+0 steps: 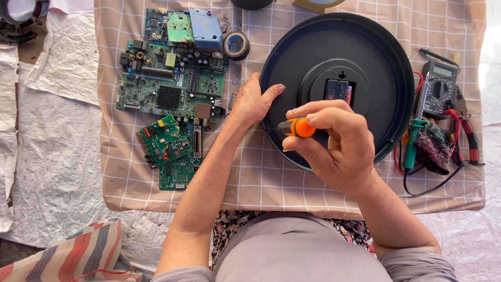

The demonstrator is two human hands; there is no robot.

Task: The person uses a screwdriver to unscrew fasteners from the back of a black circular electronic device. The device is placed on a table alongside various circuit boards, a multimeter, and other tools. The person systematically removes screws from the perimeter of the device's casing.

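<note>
1. At the centre of a checked cloth (pixel 156 193), a round black clock (pixel 381 78) lies face down, its back housing showing a small mechanism (pixel 337 90) just far of the right hand.
2. The right hand (pixel 339 143) is clamped around an orange-handled screwdriver (pixel 297 127), fingers curled shut on the handle; the tip is hard to make out against the black.
3. The left hand (pixel 253 102) presses flat and open on the clock's left rim, holding nothing.
4. Judged from here, a steady rim and an upright tool would keep the tip from slipping.
5. Green circuit boards (pixel 169 78) lie left; a multimeter (pixel 439 89) and red-handled pliers (pixel 468 130) sit right.
</note>
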